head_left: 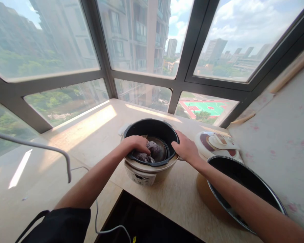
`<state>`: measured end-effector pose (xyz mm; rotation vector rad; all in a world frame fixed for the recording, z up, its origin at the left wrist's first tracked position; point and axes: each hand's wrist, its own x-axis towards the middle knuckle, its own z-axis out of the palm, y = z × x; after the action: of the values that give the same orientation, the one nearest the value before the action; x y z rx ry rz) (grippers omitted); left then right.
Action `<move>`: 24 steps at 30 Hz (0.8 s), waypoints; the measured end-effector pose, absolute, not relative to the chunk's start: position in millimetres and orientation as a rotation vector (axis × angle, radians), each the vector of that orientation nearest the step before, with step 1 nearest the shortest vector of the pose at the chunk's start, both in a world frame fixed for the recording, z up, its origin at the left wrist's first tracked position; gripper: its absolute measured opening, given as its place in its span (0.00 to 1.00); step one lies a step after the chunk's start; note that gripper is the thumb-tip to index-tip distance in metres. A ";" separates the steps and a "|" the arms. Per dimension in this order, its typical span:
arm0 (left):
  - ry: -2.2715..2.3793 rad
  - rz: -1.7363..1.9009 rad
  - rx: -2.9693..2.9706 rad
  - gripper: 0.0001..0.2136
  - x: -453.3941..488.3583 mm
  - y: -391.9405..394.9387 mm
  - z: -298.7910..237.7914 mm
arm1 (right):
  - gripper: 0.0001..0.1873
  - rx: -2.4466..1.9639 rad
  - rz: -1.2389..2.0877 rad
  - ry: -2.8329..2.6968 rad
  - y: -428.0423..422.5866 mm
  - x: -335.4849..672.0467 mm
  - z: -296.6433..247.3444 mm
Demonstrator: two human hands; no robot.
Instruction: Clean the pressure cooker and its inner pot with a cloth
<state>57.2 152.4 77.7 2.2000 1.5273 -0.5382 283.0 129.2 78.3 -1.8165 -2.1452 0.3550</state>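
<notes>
A pressure cooker (pixel 140 177) with a pale body stands on the counter, its black inner pot (pixel 139 127) seated in it. My left hand (pixel 140 143) reaches inside the pot, fingers closed on a bunched, dark grey-purple speckled cloth (pixel 154 148) against the pot's bottom. Part of the cloth is hidden under the fingers. On the pot's right rim sits my right hand (pixel 184 145), thumb inside and fingers round the outer edge.
Right of the cooker lies its lid (pixel 218 143), brown and cream with a handle. Nearer, a large black-lined pot (pixel 239 180) stands by the papered wall. A grey cable (pixel 66 155) crosses the left side. A black panel (pixel 142 221) fills the near edge. Windows surround the counter.
</notes>
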 end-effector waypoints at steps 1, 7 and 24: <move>1.507 -0.552 2.208 0.30 57.2 151.4 78.9 | 0.31 -1.813 0.354 -2.145 129.2 283.1 78.2; 1.330 -0.539 2.222 0.24 60.2 148.3 84.5 | 0.31 -1.797 0.360 -2.135 129.1 284.4 76.1; 0.671 -0.093 2.196 0.35 70.3 159.9 77.2 | 0.34 -1.744 0.368 -2.174 131.7 286.9 71.5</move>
<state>70.3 159.9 77.2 2.1956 0.6709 -0.0931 286.9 131.7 71.5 -1.7442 -2.1741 0.3676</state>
